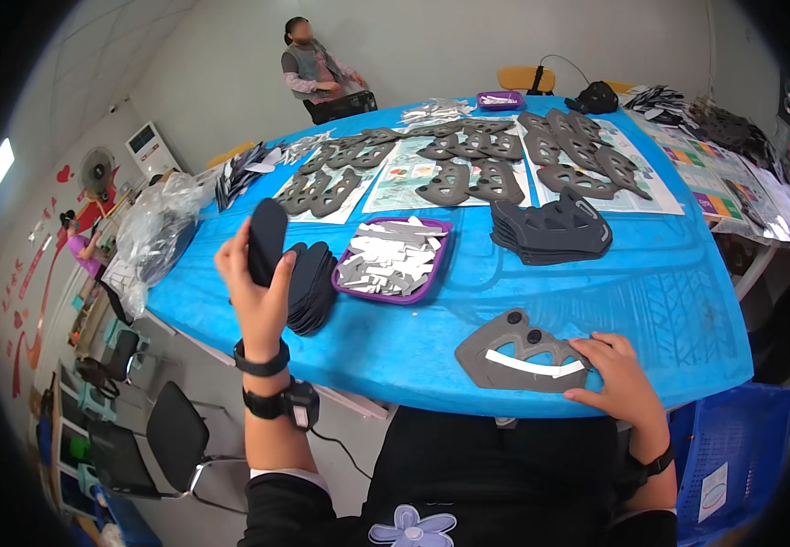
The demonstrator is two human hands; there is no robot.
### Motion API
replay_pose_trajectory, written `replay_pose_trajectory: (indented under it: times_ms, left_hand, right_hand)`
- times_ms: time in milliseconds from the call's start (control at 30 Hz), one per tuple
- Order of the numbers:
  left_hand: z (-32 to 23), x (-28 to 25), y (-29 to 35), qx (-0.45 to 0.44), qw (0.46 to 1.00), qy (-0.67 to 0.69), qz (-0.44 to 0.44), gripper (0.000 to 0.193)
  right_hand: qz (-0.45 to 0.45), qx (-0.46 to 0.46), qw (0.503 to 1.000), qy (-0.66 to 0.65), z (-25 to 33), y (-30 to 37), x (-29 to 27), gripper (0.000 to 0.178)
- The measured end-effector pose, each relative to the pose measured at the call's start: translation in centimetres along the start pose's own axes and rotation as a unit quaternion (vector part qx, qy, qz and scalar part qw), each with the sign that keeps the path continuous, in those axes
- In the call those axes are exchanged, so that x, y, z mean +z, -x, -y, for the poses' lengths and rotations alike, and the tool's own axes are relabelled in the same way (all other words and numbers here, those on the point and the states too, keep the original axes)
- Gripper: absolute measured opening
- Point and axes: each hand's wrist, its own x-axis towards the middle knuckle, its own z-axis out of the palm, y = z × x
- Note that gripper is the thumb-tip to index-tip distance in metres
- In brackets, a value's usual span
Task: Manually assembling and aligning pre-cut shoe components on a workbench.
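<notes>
My left hand (256, 283) grips a dark, flat foam pad with rounded ends (267, 242), raised above the table's left side. Just beside it lies a stack of similar dark pads (311, 290). My right hand (615, 372) rests with spread fingers on the right end of a grey foam piece with cut-outs (482, 360), flat near the table's front edge. A curved white strip (532, 367) runs along that piece, and two black round spots (533, 336) show on it. Between the hands, farther back, a purple basket (438, 273) holds many white and grey strips (390, 260).
A stack of dark cut-out foam pieces (550, 235) sits right of the basket on the blue-covered table (468, 283). Behind, several grey pieces (495, 178) lie on newspaper (395, 187). A blue crate (732, 456) stands at lower right, chairs (176, 428) at left. A person (318, 73) stands across.
</notes>
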Motion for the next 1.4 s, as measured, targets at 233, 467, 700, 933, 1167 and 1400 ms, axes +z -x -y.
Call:
replay_pose_trajectory:
  times_ms: [233, 467, 700, 933, 1167, 1400]
  left_hand:
    - [-9.0, 1.5, 3.3, -0.074, 0.878, 0.465, 0.092, 0.085]
    - [-13.1, 4.9, 9.0, -0.089, 0.771, 0.567, 0.276, 0.081]
    - [-13.0, 7.4, 11.2, -0.143, 0.729, 0.596, 0.304, 0.078]
    - [-12.1, 7.2, 11.7, -0.254, 0.731, 0.559, 0.299, 0.084]
    - [-9.3, 7.6, 10.3, -0.044, 0.838, 0.362, 0.407, 0.059]
    - [-9.2, 8.8, 9.5, 0.071, 0.815, 0.298, 0.493, 0.049]
  right_hand:
    - [0.073, -0.026, 0.997, 0.027, 1.0, -1.7, -0.4, 0.073]
    - [-0.098, -0.075, 0.963, -0.24, 4.3, -2.0, -0.3, 0.082]
    - [-0.103, -0.164, 0.946, -0.262, 3.9, -2.1, 0.7, 0.061]
    - [-0.138, -0.133, 0.96, -0.202, 2.7, -2.3, 0.9, 0.058]
    - [-0.127, -0.12, 0.972, -0.156, 1.0, -2.8, 0.4, 0.052]
    - [-0.059, -0.081, 0.986, -0.136, -0.4, -1.6, 0.7, 0.048]
